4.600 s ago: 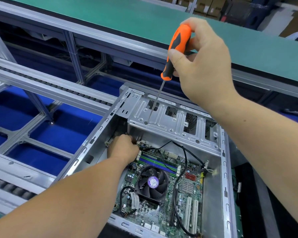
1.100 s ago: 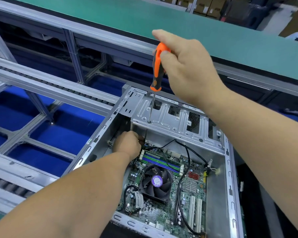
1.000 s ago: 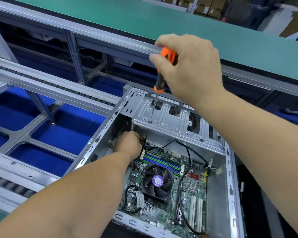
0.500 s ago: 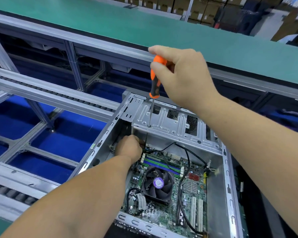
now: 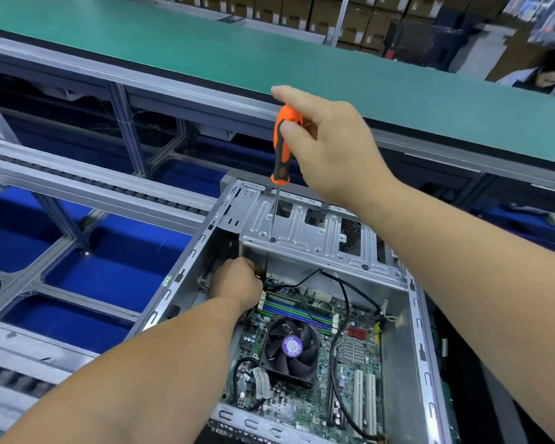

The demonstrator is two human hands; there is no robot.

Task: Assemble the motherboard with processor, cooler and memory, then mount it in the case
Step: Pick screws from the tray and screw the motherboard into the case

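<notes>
Fingers of my right hand (image 5: 330,149) pinch the orange screwdriver (image 5: 284,145), regripped higher than a moment ago, its tip in a hole of the drive cage (image 5: 318,232). My left hand (image 5: 236,282) curls below it, holding something I cannot identify. The motherboard (image 5: 305,357) already sits in the case (image 5: 418,331); screwing continues.

Drive cage (image 5: 318,232) roofs the case's (image 5: 422,331) far end; cooler (image 5: 290,347) side open.

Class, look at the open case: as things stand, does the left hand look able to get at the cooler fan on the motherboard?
Probably yes. The left hand sits inside the case beside the memory slots, and the cooler fan lies uncovered just below it; only a black cable runs alongside.
</notes>
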